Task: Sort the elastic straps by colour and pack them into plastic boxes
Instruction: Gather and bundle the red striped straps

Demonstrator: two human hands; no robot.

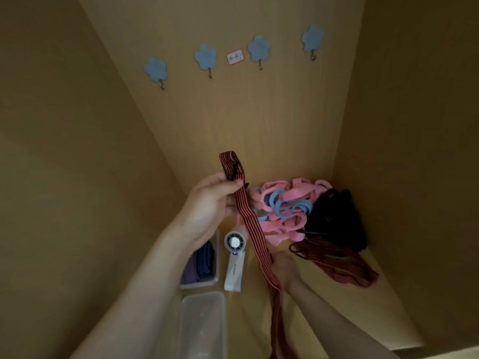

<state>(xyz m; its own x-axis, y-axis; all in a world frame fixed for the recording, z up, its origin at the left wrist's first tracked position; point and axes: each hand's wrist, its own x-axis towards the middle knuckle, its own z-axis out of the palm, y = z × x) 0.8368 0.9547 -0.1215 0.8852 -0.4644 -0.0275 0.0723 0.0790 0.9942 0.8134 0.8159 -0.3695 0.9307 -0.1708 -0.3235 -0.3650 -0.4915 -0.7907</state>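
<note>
The red-and-black strap point(252, 229) hangs limp above the surface. It looks light, soft and stretchy, and is best taken at its folded top. There the left hand point(215, 200) closes its grip round it. The right hand point(283, 268), blurred, seems to pinch it lower down. Its tail runs out of view beside the clear box point(202, 330).

Dim warm light; soft focus, edges perhaps distorted.
</note>
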